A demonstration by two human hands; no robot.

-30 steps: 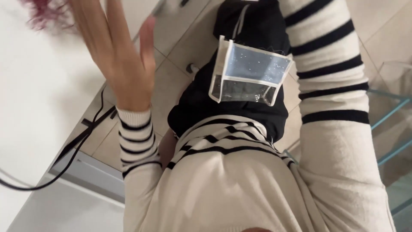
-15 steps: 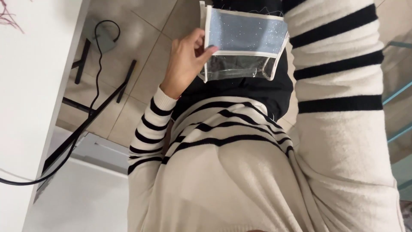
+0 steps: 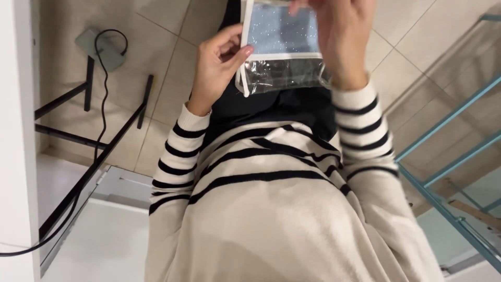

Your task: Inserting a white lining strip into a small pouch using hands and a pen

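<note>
A small clear plastic pouch [image 3: 282,49] with white trim and a glittery pale-blue upper panel hangs in front of my body, over the tiled floor. My left hand [image 3: 216,68] pinches its left edge, thumb on the front near the white band. At the pouch's upper right, my right hand [image 3: 342,39] grips its top and right side, fingers partly covering the panel. The lower half of the pouch is see-through. Both arms wear a cream sweater with black stripes [image 3: 271,209].
Beige floor tiles [image 3: 167,62] lie below. At the left are a white tabletop edge [image 3: 18,130], black metal table legs [image 3: 94,146], a black cable and a grey power adapter [image 3: 99,47]. A teal metal frame [image 3: 449,156] stands at the right.
My left hand came down from above the table and took the pouch's left edge. My right hand has moved onto the pouch's top right. The view has shifted right.
</note>
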